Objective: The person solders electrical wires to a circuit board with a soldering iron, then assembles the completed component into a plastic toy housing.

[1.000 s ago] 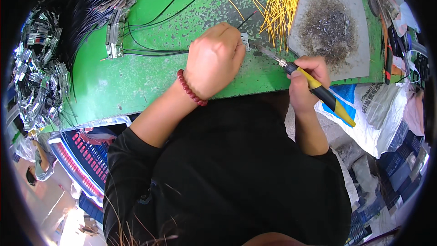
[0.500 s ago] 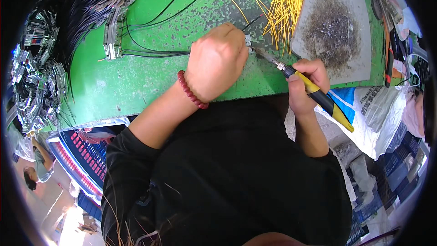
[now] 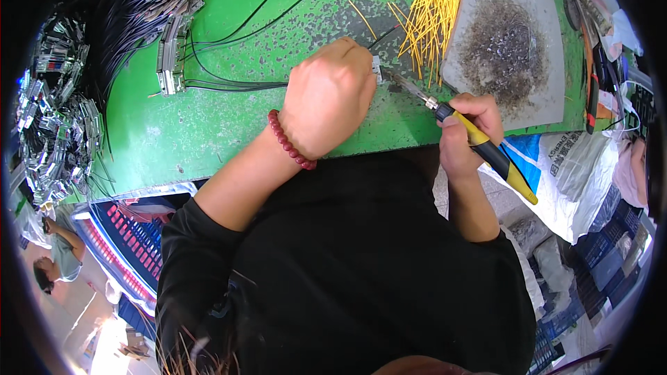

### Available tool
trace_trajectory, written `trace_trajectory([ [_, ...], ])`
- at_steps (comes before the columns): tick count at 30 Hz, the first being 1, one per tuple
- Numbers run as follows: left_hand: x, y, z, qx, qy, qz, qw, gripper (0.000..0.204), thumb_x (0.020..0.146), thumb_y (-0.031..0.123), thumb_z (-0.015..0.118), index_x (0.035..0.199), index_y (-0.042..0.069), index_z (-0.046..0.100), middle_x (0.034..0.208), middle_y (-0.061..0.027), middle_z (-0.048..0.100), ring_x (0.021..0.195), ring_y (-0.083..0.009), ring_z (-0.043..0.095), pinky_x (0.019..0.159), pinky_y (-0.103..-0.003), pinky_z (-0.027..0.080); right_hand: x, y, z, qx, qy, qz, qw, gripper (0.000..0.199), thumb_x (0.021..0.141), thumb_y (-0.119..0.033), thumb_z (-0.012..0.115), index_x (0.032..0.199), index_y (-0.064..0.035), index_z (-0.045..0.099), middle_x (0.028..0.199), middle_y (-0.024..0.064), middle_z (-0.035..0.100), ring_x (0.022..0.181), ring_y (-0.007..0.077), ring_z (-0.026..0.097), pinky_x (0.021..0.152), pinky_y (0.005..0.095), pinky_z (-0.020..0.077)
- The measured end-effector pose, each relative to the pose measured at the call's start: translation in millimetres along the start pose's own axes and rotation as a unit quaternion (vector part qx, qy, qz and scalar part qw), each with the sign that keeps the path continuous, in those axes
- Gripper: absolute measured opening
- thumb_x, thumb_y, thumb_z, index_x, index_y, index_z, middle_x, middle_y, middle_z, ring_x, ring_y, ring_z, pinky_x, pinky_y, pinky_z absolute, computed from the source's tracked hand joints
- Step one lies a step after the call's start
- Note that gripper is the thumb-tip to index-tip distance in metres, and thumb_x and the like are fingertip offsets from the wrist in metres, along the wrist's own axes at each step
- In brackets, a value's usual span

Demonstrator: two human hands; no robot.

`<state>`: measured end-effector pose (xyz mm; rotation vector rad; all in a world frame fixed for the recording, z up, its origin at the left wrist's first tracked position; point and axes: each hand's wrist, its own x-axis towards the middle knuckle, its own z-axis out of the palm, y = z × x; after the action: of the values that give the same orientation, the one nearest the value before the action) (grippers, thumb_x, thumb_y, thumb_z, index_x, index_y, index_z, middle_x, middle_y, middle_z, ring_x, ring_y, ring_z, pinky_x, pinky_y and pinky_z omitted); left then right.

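Observation:
My right hand [image 3: 467,132] is closed around the yellow and black handle of a soldering iron [image 3: 492,153]. The iron's tip points up and left, close to a small pale metal part [image 3: 376,68] that juts out from under my left hand [image 3: 330,94]. That left hand is closed, its back turned up, with its fingertips hidden. Black wires [image 3: 240,85] run from it leftward to a stack of silvery metal pieces [image 3: 171,57] on the green table. A short black wire end [image 3: 384,36] sticks out beyond the left fingers.
Many thin yellow tubes [image 3: 436,10] lie in a pile beyond my hands. To their right is a grey board [image 3: 549,62] with dark, burnt-looking residue. Bundles of metal parts [image 3: 59,111] crowd the far left. A blue crate [image 3: 132,236] stands below the table edge; pliers [image 3: 593,101] lie right.
The iron's tip has drawn slightly right, away from the metal part. My left hand has barely shifted. At the lower left, another person has moved a little.

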<state>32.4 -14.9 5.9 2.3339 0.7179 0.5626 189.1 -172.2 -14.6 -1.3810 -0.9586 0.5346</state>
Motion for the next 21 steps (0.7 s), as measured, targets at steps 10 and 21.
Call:
trace_trajectory([
  [10,6,3,-5,0.012,-0.031,-0.022,0.999,0.009,0.078,0.002,0.065,0.075,0.0,0.057,0.078,-0.015,0.059,0.071,-0.0362,0.06,0.062,-0.043,0.05,3,-3,0,-0.025,-0.022,0.011,0.999,0.015,0.084,-0.005,0.06,0.094,0.0004,0.052,0.075,0.0049,0.054,0.063,0.009,0.049,0.058,0.0224,0.0389],
  [21,8,3,-9,0.032,-0.057,-0.009,0.998,0.008,0.081,0.005,0.062,0.077,0.0,0.058,0.081,-0.017,0.059,0.073,-0.0364,0.064,0.064,-0.045,0.055,-1,4,2,0.049,0.033,-0.023,0.998,0.02,0.084,-0.01,0.063,0.096,0.0015,0.052,0.075,0.0082,0.054,0.064,0.0124,0.051,0.057,0.0241,0.0414],
])
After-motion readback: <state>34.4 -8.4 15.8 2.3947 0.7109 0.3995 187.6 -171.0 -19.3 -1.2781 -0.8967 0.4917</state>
